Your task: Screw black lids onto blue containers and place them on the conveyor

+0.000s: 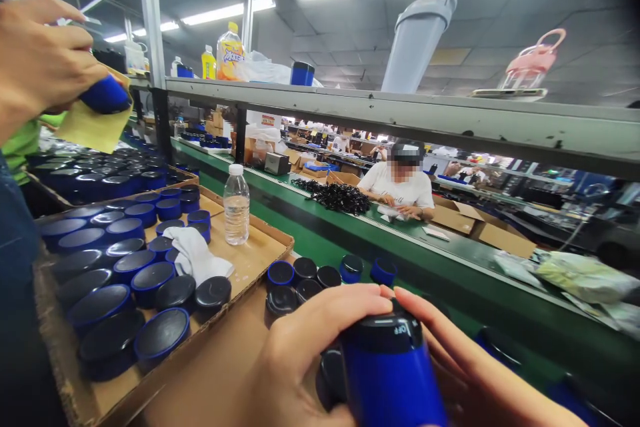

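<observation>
The left hand [300, 340] and right hand [465, 360] share one blue cylindrical unit [395, 380], fingers [367, 299] curled closed around its black top, thumbs lower down. This unit's top is already on, with "OFF" lettering facing the camera. How much is finished inside, or underneath, I cannot tell.

Just beyond the fingers is a loose group of black-topped units [305, 269]; to their left, many similar pieces [161, 333] fill much of a cardboard tray [260, 240]. Their tops look fitted too, but nothing shows which are done and which are left.

As for edges, the tray's raised rim runs to the left of the fingers, while the group ahead sits close enough to be knocked. More units lie on the green tabletop [310, 240] to the right, so sideways room looks limited; lifting looks easier, with the metal shelf [350, 103] well beyond and above. A water bottle [237, 207] and white cloth [195, 253] occupy the tray's far side.
</observation>
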